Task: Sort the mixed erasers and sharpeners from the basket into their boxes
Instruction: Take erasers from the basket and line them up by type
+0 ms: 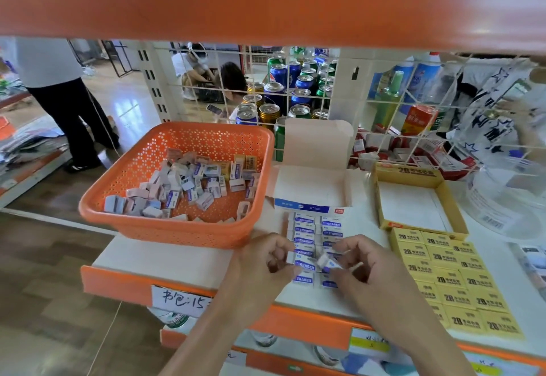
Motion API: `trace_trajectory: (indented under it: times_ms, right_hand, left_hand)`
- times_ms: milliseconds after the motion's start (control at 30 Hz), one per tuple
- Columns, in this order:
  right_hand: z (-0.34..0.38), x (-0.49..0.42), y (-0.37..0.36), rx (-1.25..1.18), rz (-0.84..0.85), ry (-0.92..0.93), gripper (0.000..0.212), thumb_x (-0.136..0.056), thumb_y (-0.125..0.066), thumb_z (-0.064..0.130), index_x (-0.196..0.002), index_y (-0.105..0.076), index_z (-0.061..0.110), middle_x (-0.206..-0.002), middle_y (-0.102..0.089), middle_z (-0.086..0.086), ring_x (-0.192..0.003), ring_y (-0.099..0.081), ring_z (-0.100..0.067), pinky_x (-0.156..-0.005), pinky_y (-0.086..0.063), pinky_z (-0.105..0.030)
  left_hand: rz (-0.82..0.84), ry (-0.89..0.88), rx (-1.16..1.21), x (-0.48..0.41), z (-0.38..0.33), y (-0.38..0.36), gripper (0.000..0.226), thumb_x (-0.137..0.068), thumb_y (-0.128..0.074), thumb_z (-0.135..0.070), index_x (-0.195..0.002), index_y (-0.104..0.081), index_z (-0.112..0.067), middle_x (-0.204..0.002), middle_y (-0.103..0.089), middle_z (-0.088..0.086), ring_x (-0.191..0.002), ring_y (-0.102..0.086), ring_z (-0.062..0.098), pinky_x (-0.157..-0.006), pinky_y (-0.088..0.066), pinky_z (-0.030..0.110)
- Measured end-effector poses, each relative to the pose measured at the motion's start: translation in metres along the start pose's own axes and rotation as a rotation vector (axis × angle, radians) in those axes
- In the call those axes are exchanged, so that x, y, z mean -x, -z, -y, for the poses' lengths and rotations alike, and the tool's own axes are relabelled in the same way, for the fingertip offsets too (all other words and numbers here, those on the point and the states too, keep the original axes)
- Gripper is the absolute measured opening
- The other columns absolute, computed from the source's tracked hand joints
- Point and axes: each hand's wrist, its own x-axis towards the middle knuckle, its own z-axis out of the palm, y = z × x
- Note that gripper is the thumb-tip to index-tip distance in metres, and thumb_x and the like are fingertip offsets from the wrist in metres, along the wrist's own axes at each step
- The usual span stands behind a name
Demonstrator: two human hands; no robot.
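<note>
An orange basket (127, 198) on the white shelf holds several mixed erasers and sharpeners (189, 183). To its right stands an open white and blue box (307, 189) with rows of white "ERASER" erasers (304, 232) laid out in front of it. Further right an open yellow box (381, 195) stands behind rows of yellow 2B erasers (452, 281). My left hand (266, 260) and my right hand (357, 266) are curled over the white rows. My right hand pinches a small white and blue eraser (326, 261). My left fingers pinch a small pale piece.
The shelf's orange front edge (118, 282) carries a handwritten label. A wire grid (295, 94) backs the shelf, with drink cans and bottles behind it. A clear plastic container (508, 207) sits at the right. A person stands on the floor at the left.
</note>
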Motion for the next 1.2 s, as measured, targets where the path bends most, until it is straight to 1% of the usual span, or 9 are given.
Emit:
trace_trajectory:
  times_ms: [133,233,433,600,700,767,933,1067,1200]
  right_hand:
    - [-0.002,-0.004,-0.001,0.005,0.010,-0.014,0.014,-0.080,-0.074,0.019,-0.071,-0.065,0.022,-0.063,-0.061,0.012,-0.049,-0.045,0.000,-0.049,-0.035,-0.013]
    - [-0.003,-0.006,-0.001,-0.016,-0.022,-0.043,0.013,-0.078,-0.076,0.021,-0.069,-0.069,0.026,-0.064,-0.063,0.010,-0.050,-0.048,0.000,-0.048,-0.035,-0.011]
    - [-0.005,-0.010,-0.002,0.023,-0.086,-0.023,0.016,-0.076,-0.079,0.018,-0.070,-0.069,0.029,-0.070,-0.063,0.009,-0.059,-0.053,0.003,-0.054,-0.038,-0.008]
    - [-0.010,-0.011,0.003,0.094,-0.049,0.060,0.021,-0.081,-0.073,0.014,-0.071,-0.069,0.032,-0.076,-0.064,0.010,-0.079,-0.054,0.008,-0.066,-0.038,-0.005]
    - [-0.011,-0.010,0.005,0.127,-0.013,0.080,0.025,-0.084,-0.069,0.012,-0.072,-0.067,0.034,-0.078,-0.065,0.012,-0.086,-0.053,0.010,-0.070,-0.038,-0.004]
    - [-0.012,-0.011,0.005,0.142,-0.015,0.097,0.026,-0.083,-0.069,0.012,-0.072,-0.066,0.035,-0.080,-0.064,0.011,-0.087,-0.053,0.008,-0.070,-0.038,-0.004]
    - [-0.012,-0.011,0.001,0.195,-0.018,0.120,0.028,-0.073,-0.081,0.020,-0.075,-0.063,0.041,-0.083,-0.059,0.012,-0.082,-0.054,0.004,-0.067,-0.039,-0.006]
    - [-0.012,-0.010,0.004,0.255,0.016,0.126,0.024,-0.077,-0.078,0.021,-0.084,-0.064,0.039,-0.089,-0.056,0.013,-0.085,-0.049,0.012,-0.071,-0.037,-0.004]
    - [-0.011,-0.010,0.005,0.290,0.050,0.107,0.025,-0.079,-0.076,0.023,-0.083,-0.061,0.041,-0.087,-0.057,0.013,-0.088,-0.049,0.011,-0.071,-0.037,-0.005]
  left_hand:
    - [-0.001,-0.001,0.004,-0.001,0.000,0.000,0.020,-0.078,-0.078,-0.022,-0.092,-0.064,-0.028,-0.090,-0.058,-0.001,-0.072,-0.056,0.005,-0.065,-0.046,0.012]
    - [0.004,0.005,0.004,-0.001,0.000,0.001,0.021,-0.079,-0.077,-0.023,-0.090,-0.062,-0.032,-0.087,-0.058,-0.005,-0.069,-0.055,-0.001,-0.065,-0.046,0.012]
    - [0.021,0.022,0.010,-0.003,0.001,0.001,0.020,-0.080,-0.076,-0.024,-0.087,-0.060,-0.034,-0.089,-0.057,-0.008,-0.071,-0.053,-0.005,-0.065,-0.044,0.010]
    - [0.033,-0.003,-0.001,-0.004,0.003,0.001,0.020,-0.080,-0.076,-0.021,-0.087,-0.060,-0.030,-0.091,-0.056,-0.006,-0.070,-0.053,-0.006,-0.065,-0.043,0.010]
    - [0.033,-0.008,0.006,-0.004,0.003,0.001,0.019,-0.080,-0.076,-0.021,-0.089,-0.061,-0.029,-0.093,-0.055,-0.005,-0.072,-0.054,-0.005,-0.066,-0.043,0.010]
    - [0.037,-0.009,0.010,-0.004,0.003,0.001,0.019,-0.080,-0.075,-0.021,-0.089,-0.060,-0.029,-0.093,-0.055,-0.005,-0.072,-0.054,-0.005,-0.067,-0.043,0.010]
    - [0.049,-0.009,0.016,-0.004,0.005,0.001,0.019,-0.082,-0.074,-0.022,-0.089,-0.060,-0.031,-0.091,-0.055,-0.007,-0.071,-0.053,-0.006,-0.067,-0.043,0.010]
    - [0.041,-0.012,0.003,-0.004,0.005,0.000,0.020,-0.082,-0.074,-0.024,-0.088,-0.059,-0.035,-0.091,-0.056,-0.010,-0.074,-0.054,-0.005,-0.068,-0.043,0.010]
    - [0.030,-0.025,-0.007,-0.004,0.005,0.000,0.021,-0.082,-0.074,-0.024,-0.087,-0.058,-0.035,-0.091,-0.054,-0.010,-0.074,-0.054,-0.003,-0.069,-0.043,0.010]
